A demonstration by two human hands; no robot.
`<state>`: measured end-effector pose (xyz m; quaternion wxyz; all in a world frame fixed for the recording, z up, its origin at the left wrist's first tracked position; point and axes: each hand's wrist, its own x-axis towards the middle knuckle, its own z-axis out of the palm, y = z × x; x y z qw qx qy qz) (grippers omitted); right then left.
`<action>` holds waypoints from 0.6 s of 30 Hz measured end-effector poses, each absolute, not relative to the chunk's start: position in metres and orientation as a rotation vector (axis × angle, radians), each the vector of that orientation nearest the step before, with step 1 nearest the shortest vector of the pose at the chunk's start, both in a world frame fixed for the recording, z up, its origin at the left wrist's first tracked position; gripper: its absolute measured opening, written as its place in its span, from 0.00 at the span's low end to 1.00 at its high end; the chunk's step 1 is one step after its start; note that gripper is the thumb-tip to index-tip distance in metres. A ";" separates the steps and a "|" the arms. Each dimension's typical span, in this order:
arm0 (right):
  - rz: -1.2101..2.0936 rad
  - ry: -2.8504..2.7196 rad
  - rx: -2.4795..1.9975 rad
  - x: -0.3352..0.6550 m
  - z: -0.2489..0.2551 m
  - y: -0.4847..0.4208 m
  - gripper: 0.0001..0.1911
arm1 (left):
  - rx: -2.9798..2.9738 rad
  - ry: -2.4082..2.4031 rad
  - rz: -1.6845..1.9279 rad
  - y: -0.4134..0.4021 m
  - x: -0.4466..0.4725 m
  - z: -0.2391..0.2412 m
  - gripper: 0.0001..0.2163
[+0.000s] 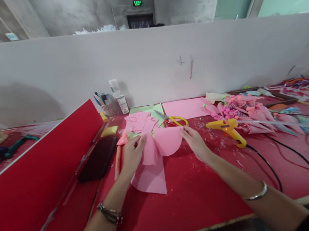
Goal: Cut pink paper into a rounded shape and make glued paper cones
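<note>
Between both hands, above the red tabletop, is a piece of pink paper (169, 141) with a rounded lower edge. My left hand (133, 152) pinches its left part, which looks bent or overlapped near the middle; I cannot tell if this is one sheet or two. The upper right corner is gripped between the thumb and fingers of my right hand (195, 142). Below the left part, a second pink paper piece (153, 180) with a curved edge lies on the table. Scissors with yellow handles (180, 120) rest just behind the held paper.
To the right lies a yellow glue gun (228, 128) with its cord, near a heap of pink paper cones (249, 112). A dark phone-like slab (98, 159) and a red board (48, 171) are on the left. Paper scraps (138, 121), a bottle (120, 99) and a pen cup (107, 108) stand behind.
</note>
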<state>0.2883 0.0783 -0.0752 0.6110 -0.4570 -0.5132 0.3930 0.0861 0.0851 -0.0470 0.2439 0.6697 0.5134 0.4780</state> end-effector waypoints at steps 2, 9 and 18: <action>0.914 -1.223 -1.057 0.287 -0.075 0.077 0.12 | 1.821 1.392 1.303 0.085 0.087 -0.046 0.14; 0.773 -1.161 -1.093 0.296 -0.076 0.080 0.15 | 1.824 1.341 1.200 0.087 0.089 -0.050 0.15; 0.631 -1.083 -1.105 0.305 -0.071 0.084 0.14 | 1.777 1.399 1.186 0.085 0.085 -0.047 0.19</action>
